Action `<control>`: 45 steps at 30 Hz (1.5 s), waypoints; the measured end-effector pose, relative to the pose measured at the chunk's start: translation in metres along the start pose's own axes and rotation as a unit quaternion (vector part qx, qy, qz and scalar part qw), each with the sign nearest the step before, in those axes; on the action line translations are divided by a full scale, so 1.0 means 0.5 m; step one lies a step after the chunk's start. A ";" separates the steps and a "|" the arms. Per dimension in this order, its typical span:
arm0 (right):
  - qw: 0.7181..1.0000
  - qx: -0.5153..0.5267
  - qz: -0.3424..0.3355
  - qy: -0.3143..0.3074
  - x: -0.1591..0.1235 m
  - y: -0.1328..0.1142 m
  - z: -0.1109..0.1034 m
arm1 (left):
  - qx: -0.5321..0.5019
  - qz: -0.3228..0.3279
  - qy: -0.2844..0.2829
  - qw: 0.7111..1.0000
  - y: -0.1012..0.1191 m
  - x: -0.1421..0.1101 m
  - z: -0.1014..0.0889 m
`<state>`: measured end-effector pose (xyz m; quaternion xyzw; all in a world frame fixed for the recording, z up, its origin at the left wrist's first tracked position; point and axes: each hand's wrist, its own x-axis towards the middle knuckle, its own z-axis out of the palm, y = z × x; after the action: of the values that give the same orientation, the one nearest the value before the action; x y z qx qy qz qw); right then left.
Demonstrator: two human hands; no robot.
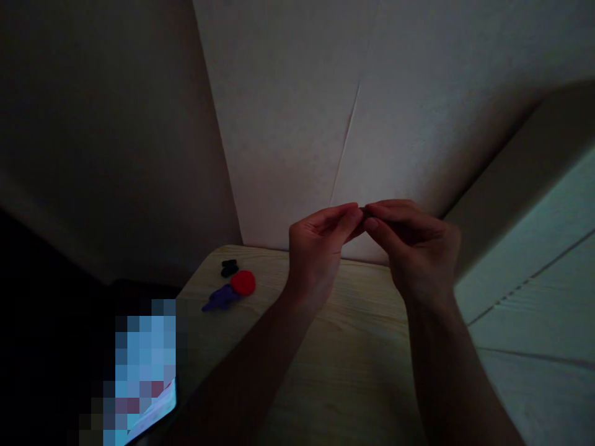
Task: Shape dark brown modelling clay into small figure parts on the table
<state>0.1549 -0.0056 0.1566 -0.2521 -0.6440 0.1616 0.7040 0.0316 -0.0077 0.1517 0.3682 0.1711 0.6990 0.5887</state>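
Below the fingers (381,234), a pale wooden table (362,359) is seen, backed by a light wall (288,124). Left of the fingers and lower down, a red disc (243,283) is laid on the table, with one side met by a purple piece (219,299). Just beyond these, also left of the fingers, two small black pieces (229,271) are set close together. Above the fingers, the wall is crossed by a slanting seam (346,139). Far left of the fingers, a lit screen (160,406) is mostly masked by coloured squares. Right of the fingers, a pale panel (548,279) is marked by dark lines.
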 end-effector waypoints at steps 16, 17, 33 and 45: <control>0.997 -0.063 0.008 0.039 -0.002 -0.005 0.004 | 0.134 0.087 -0.030 0.987 0.007 -0.015 -0.005; 0.997 -0.067 0.003 0.036 -0.002 -0.003 0.003 | 0.144 0.089 -0.033 0.985 0.009 -0.017 -0.004; 0.999 -0.035 0.025 -0.012 -0.002 0.001 0.005 | 0.085 0.093 0.004 0.992 -0.002 0.003 -0.009; 0.994 0.038 0.099 0.015 -0.002 0.008 0.010 | 0.118 0.089 -0.024 0.989 0.004 0.004 -0.007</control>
<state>0.1500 -0.0022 0.1536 -0.2898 -0.5988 0.2508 0.7033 0.0275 -0.0055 0.1515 0.4657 0.2044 0.7143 0.4807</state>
